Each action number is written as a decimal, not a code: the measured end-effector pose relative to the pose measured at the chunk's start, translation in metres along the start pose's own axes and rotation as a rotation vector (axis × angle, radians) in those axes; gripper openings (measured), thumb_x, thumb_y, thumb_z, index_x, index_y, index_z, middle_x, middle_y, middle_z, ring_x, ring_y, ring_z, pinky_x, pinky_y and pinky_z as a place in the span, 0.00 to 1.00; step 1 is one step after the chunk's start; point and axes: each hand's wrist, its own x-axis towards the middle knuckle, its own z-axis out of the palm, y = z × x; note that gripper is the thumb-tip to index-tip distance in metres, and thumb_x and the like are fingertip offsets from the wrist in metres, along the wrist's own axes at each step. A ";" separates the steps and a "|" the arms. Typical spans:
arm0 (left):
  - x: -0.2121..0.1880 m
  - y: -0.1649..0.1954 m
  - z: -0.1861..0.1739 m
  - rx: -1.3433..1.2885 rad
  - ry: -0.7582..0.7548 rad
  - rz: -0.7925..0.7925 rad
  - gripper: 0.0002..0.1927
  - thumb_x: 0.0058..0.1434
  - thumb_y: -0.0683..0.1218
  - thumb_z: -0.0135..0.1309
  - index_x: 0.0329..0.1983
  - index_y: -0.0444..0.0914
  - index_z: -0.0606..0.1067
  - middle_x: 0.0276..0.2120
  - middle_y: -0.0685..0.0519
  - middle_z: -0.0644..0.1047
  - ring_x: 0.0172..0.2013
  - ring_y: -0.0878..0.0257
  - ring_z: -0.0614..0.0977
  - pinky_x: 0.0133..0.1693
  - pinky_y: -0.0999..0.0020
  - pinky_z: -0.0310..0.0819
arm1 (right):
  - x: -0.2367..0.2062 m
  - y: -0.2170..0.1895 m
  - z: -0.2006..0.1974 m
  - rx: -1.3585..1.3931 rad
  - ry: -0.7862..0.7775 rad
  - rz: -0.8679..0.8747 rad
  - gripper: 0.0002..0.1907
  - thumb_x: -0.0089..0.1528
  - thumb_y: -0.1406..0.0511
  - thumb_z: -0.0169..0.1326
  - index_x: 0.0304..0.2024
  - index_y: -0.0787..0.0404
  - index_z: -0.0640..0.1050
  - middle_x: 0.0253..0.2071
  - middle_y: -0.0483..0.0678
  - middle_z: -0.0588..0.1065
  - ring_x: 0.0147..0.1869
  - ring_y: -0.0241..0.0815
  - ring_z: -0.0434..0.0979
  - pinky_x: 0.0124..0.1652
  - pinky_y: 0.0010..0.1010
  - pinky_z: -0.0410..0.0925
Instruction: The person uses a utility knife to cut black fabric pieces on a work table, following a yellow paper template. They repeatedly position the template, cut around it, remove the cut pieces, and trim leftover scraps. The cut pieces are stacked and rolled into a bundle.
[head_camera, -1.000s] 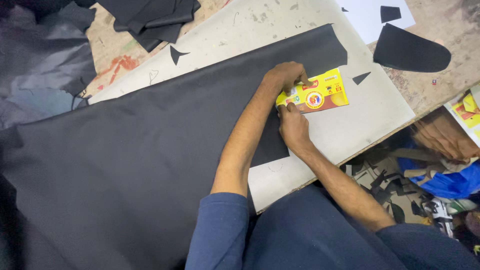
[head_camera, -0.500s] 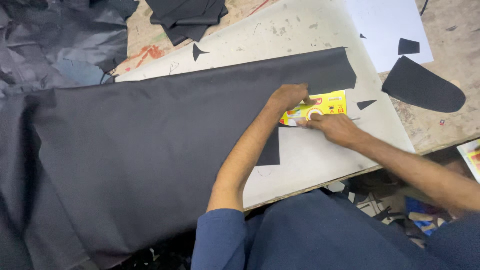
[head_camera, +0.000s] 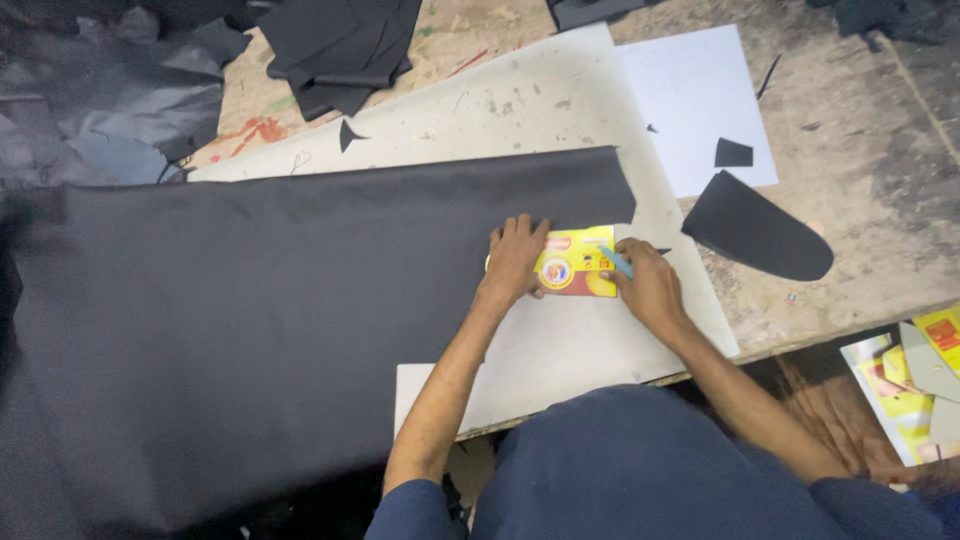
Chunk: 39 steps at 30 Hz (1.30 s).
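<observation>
A large sheet of black material lies across a pale cutting board on the workbench. My left hand presses flat on the left end of a yellow printed card that rests on the sheet's right edge. My right hand sits at the card's right side, gripping a small light-blue tool against the card's edge.
A rounded black cut piece lies to the right on the worn wooden bench. A white paper sheet carries a small black scrap. Black offcuts are stacked at the back. Yellow printed cards lie below the bench edge.
The view has shifted so the bench looks more level. My right hand has moved from the card's lower left to its right edge. The left hand stays on the card.
</observation>
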 end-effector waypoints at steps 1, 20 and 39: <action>0.008 0.001 -0.005 -0.001 -0.047 -0.008 0.62 0.19 0.46 0.81 0.63 0.38 0.67 0.54 0.44 0.71 0.59 0.45 0.69 0.56 0.43 0.65 | 0.000 0.002 0.001 0.012 -0.001 -0.003 0.24 0.56 0.62 0.67 0.50 0.65 0.78 0.45 0.57 0.78 0.46 0.57 0.81 0.44 0.45 0.73; 0.054 -0.105 0.009 -0.784 0.656 -0.276 0.13 0.64 0.40 0.60 0.47 0.33 0.70 0.40 0.41 0.82 0.42 0.51 0.86 0.43 0.60 0.78 | 0.024 -0.011 -0.008 -0.084 -0.244 0.135 0.27 0.58 0.55 0.63 0.50 0.71 0.76 0.46 0.58 0.74 0.35 0.51 0.81 0.33 0.43 0.75; 0.060 -0.108 0.033 -0.724 0.800 -0.196 0.14 0.68 0.40 0.55 0.52 0.34 0.66 0.41 0.37 0.82 0.45 0.40 0.85 0.40 0.54 0.79 | 0.034 0.015 0.004 0.134 -0.249 0.151 0.20 0.61 0.54 0.62 0.28 0.66 0.77 0.16 0.52 0.72 0.18 0.41 0.70 0.23 0.37 0.62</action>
